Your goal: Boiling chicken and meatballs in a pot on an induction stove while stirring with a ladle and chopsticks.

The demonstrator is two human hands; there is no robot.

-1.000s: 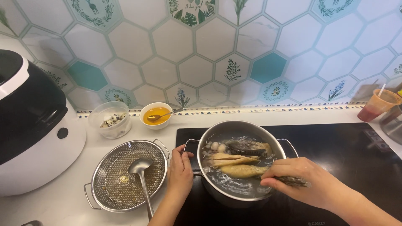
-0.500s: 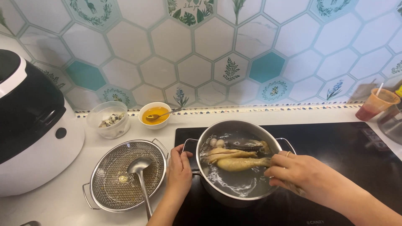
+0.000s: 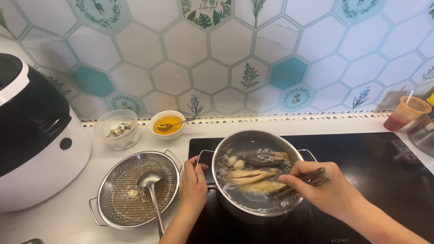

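Observation:
A steel pot [image 3: 221, 153] stands on a black cooktop [image 3: 370, 176], filled with water, pale chicken pieces [image 3: 248, 177] and a dark piece. My left hand [image 3: 193, 183] grips the pot's left handle. My right hand [image 3: 323, 190] is over the pot's right rim, closed on a dark bundle of chopsticks [image 3: 302, 183] whose tips dip into the water beside the chicken.
A mesh strainer [image 3: 117, 199] with a metal ladle [image 3: 151, 187] lies left of the pot. Behind it are a clear tub of speckled eggs [image 3: 118, 129] and a white bowl of orange sauce with a spoon [image 3: 167, 123]. A large appliance [image 3: 36, 135] stands far left; a red drink cup [image 3: 404, 113] stands far right.
My right hand has drawn back slightly toward the pot's right rim, and the chopsticks shifted in the water. The left hand stays on the handle.

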